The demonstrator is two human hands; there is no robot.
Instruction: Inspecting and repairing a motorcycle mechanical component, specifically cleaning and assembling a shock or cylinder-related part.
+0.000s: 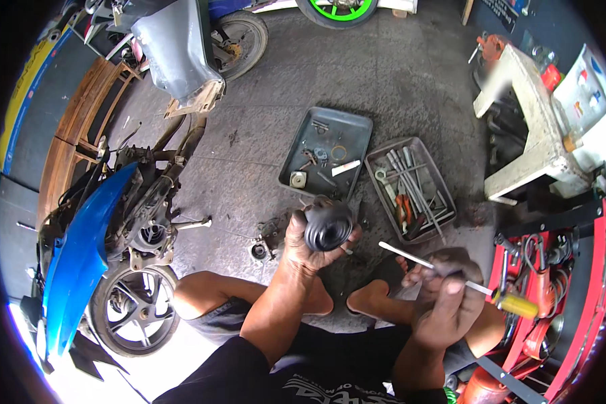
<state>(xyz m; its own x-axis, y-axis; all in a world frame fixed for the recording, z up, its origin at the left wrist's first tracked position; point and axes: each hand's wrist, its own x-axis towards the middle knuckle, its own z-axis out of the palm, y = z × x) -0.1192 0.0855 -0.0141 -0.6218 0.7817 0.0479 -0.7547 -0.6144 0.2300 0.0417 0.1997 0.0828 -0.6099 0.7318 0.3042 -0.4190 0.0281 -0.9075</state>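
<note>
My left hand [301, 252] is wrapped round a black, round part with ringed ridges [328, 227], held up in front of me; its exact kind I cannot make out. To the right, my right hand [451, 296] grips a flat-blade screwdriver [407, 254] by its shaft. Its yellow handle sticks out to the right and its blade points left toward the black part, apart from it. Beneath the left hand, a metal part with a round opening [259, 251] lies on the floor.
A dark tray [360, 124] with small parts stands ahead, beside a tray [378, 143] of wrenches and other tools. At left is a partly stripped motorcycle with a blue panel [81, 249]. A red tool rack [586, 310] and worn white stand [528, 121] occupy the right.
</note>
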